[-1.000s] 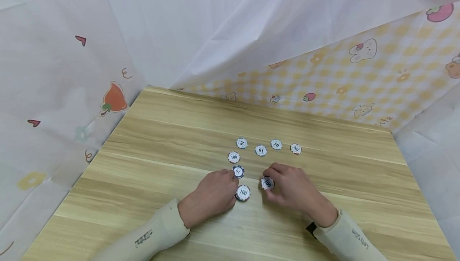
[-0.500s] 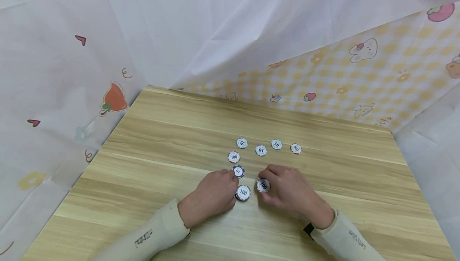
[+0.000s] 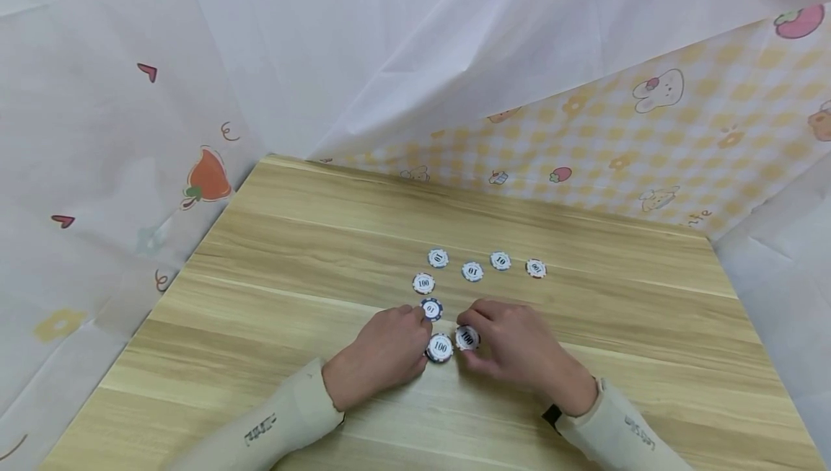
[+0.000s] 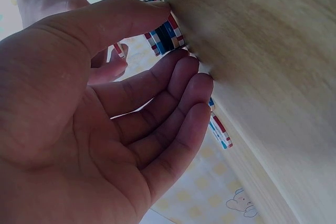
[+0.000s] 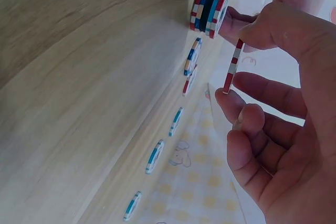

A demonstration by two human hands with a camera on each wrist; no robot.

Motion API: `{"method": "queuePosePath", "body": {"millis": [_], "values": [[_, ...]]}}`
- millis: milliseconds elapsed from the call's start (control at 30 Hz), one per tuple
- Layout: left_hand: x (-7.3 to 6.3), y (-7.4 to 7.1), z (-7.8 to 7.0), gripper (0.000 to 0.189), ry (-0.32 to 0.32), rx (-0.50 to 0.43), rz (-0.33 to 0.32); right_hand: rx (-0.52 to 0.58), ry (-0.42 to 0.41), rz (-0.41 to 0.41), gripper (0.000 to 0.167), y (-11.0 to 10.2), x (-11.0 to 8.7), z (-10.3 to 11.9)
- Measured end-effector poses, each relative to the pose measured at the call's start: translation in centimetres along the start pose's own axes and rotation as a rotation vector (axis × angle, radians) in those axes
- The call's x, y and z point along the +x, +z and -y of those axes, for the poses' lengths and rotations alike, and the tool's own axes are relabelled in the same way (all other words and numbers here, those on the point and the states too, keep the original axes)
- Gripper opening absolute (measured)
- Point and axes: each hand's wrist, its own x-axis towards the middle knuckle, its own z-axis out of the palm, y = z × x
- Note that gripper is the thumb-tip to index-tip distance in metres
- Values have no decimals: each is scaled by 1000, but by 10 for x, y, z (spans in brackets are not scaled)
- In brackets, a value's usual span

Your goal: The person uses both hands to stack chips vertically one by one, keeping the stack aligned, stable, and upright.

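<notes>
A short stack of poker chips (image 3: 440, 348) with a white 100 face on top stands on the wooden table. Its layered red, blue and black edges show in the right wrist view (image 5: 209, 11). My left hand (image 3: 383, 345) steadies it from the left, thumb on one side and fingertips on the other. Between thumb and fingers my right hand (image 3: 519, 345) pinches a red-and-white 100 chip (image 5: 233, 66). That chip is off the table, just right of the stack and apart from it. A dark blue 10 chip (image 3: 431, 309) lies just beyond the left fingers.
Farther back lie single chips: a 100 chip (image 3: 424, 283), light blue 10 chips (image 3: 438, 258) and another 100 chip (image 3: 536, 268) at the right. Patterned cloth (image 3: 610, 139) hangs behind the wooden table (image 3: 292, 254), and white sheeting covers the sides.
My right hand has moved left and slightly nearer me, bringing the pinched 100 chip close to the stack. The left hand and the stack stay in place.
</notes>
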Motion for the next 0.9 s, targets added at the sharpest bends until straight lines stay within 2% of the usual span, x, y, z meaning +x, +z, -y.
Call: {"method": "queuePosePath", "body": {"millis": [367, 667, 900], "values": [[0, -2, 1, 24, 6, -3, -5, 10, -80, -25, 35, 5, 7, 5], [-2, -2, 0, 23, 4, -6, -19, 12, -97, 6, 37, 6, 12, 10], [-1, -4, 0, 26, -1, -15, 0, 39, -108, 22, 38, 7, 14, 12]]}}
